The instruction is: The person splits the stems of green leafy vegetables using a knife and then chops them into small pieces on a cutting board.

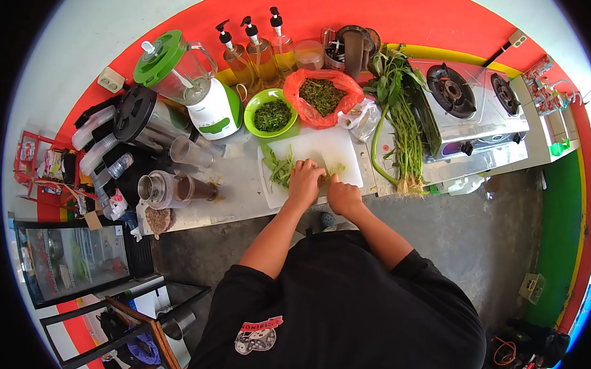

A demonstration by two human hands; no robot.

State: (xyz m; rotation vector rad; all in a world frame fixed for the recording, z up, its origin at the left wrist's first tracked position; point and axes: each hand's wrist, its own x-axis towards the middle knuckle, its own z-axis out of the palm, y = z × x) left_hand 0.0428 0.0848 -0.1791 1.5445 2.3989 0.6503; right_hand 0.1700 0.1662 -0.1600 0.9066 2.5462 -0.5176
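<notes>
On the counter lies a white cutting board (336, 142) with green leaves (278, 167) on its left part and small cut bits on its right. My left hand (305, 182) presses down with bent fingers at the right end of the leaves. Just right of it, my right hand (343, 196) is closed round what looks like a knife handle; the blade is hard to make out between the hands. Behind the board stand a green bowl (271, 116) of chopped greens and a red plastic bag (352, 94) holding more chopped greens.
A bundle of long leafy stems (406, 135) lies to the right, beside a two-burner gas stove (472, 123). At the left are a blender (208, 106), a clear jug (169, 190) and stacked plastic cups (98, 155). Pump bottles (262, 59) line the wall.
</notes>
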